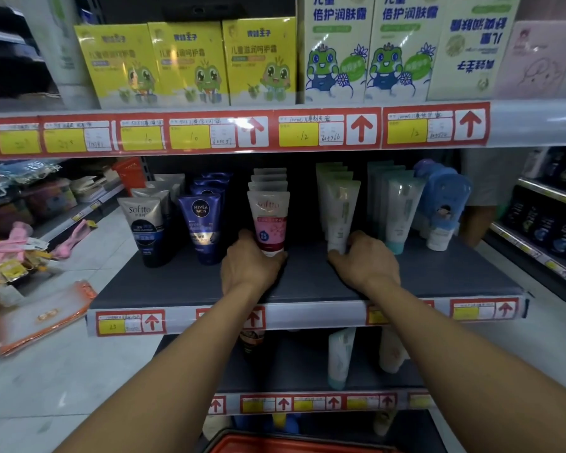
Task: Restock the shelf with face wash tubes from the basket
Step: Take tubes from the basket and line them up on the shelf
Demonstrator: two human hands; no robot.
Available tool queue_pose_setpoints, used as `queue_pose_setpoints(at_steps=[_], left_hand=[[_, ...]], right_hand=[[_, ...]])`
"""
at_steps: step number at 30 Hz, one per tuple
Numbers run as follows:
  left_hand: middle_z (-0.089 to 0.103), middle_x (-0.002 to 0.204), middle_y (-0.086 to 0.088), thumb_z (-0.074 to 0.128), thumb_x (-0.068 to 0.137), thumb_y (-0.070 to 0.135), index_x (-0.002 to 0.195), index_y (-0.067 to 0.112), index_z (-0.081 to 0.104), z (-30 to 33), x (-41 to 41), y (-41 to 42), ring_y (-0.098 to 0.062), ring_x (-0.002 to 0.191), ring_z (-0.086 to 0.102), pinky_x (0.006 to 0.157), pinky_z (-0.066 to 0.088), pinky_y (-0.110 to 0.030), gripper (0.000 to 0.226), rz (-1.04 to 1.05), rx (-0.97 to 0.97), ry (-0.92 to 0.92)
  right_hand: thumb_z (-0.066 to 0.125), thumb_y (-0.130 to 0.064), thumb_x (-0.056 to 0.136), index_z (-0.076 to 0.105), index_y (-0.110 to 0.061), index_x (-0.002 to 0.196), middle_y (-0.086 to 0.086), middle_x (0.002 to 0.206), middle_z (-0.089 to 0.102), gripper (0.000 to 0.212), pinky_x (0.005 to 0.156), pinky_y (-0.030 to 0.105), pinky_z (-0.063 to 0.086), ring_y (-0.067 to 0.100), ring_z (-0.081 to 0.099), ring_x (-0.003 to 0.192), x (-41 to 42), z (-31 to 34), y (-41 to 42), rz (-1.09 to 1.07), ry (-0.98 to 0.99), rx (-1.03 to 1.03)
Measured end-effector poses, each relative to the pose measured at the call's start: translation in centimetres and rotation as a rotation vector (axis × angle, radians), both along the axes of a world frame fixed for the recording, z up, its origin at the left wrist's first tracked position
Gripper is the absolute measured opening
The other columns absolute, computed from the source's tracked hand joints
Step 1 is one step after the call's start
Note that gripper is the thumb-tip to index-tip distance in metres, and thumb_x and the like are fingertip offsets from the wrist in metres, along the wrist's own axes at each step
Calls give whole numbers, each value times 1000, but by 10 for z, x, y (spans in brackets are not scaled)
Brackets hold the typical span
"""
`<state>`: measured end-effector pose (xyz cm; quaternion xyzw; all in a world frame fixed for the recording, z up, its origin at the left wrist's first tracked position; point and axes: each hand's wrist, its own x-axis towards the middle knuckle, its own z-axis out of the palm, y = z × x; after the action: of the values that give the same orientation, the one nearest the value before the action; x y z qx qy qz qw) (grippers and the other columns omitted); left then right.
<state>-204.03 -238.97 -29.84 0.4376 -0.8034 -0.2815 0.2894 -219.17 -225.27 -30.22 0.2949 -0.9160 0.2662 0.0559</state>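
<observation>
On the dark middle shelf (183,289) stand rows of face wash tubes, caps down. My left hand (247,266) grips the base of the front pink-and-white Softto tube (268,220), which heads a row of like tubes. My right hand (365,261) holds the cap end of the front pale green-white tube (340,210) in the neighbouring row. Further left stand a black-and-silver Softto tube (144,227) and a blue Nivea Men tube (203,223). The red basket's rim (294,444) shows at the bottom edge; its contents are hidden.
Teal-capped tubes (401,210) and blue bottles (443,204) stand at the right of the same shelf. Yellow and white frog-print boxes (190,60) fill the shelf above. Tubes stand on the shelf below (340,354). An orange-trimmed pouch (43,318) lies on the floor at left.
</observation>
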Motion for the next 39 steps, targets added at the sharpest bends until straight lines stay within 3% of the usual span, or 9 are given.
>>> queue_pose_setpoints(at_steps=[7,22,39], left_hand=[[67,116,-10,74,84,48,117,16,55,-3,-3,0,-34,103,67,79,52,-37,50,5,-51,-23],[69,119,-8,72,87,53,120,17,57,-4,-5,-3,-35,108,67,77,45,-33,51,21,-57,-61],[69,118,-8,73,87,54,118,16,58,-6,-3,-3,-34,106,67,82,54,-38,51,17,-64,-39]], right_hand=[[59,-57,90,59,-13,111,10,108,68,49,65,33,44,32,66,96,2,-1,-2,-21,0,14],[56,-51,94,56,-10,111,12,110,66,44,65,34,44,33,65,97,2,-4,-4,-25,41,31],[54,-53,94,56,-11,109,11,107,66,45,65,35,47,32,66,94,4,-5,-5,-28,75,18]])
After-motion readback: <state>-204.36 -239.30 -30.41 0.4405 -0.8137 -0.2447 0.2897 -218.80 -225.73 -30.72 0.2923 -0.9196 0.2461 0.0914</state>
